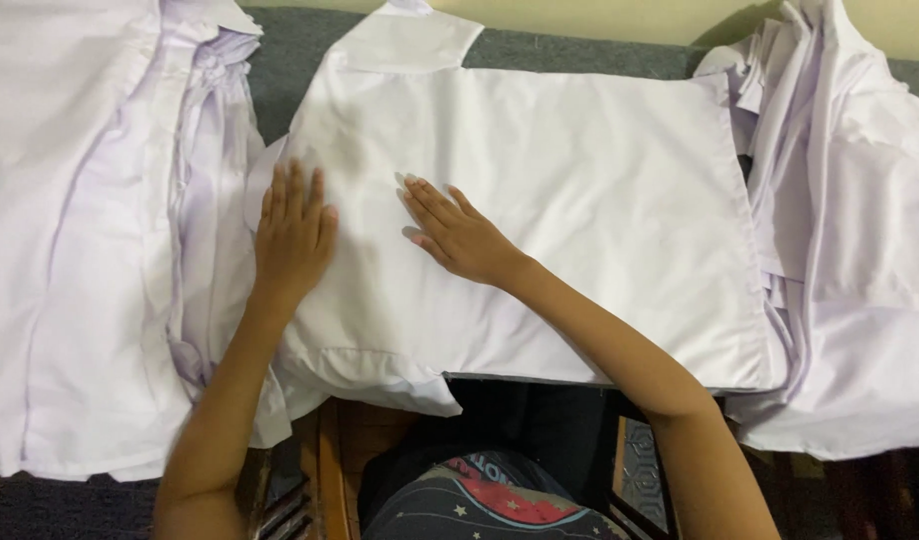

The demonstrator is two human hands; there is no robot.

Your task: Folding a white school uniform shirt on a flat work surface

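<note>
Head view: a white shirt is spread flat at centre — soft, light, likely best taken by its edges. Left hand and right hand are pressed on it, fingers open. Shirt piles are seen at nine and three o'clock.

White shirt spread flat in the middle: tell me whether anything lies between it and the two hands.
Nothing visible does. The left hand and right hand both rest palm-down directly on the flat white cotton shirt, near its collar end. The heaps of white garments at left and right lie beside it.
</note>
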